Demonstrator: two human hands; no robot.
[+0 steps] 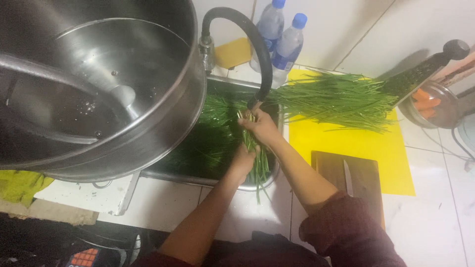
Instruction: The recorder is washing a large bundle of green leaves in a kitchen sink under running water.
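Light falls unevenly: the right half of the frame is bright, with the yellow mat (pixel 356 143) and the white surface (pixel 435 217) nearly washed out, while the lower left sinks into near black. The big steel pot (pixel 99 89) at upper left carries soft glare streaks and looks bulged by wide-angle distortion. The sink (pixel 208 148) interior is dim. Detail is soft throughout, the greens (pixel 336 99) smeared, with mild grain in the shadows.

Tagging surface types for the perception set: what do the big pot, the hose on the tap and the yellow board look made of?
Large round silver pot: likely stainless steel, brushed, with mirror-like glints. Curved black tap hose: probably rubber or soft plastic, matte, bent in an arc. Flat yellow cutting board: seemingly plastic, smooth and evenly coloured.
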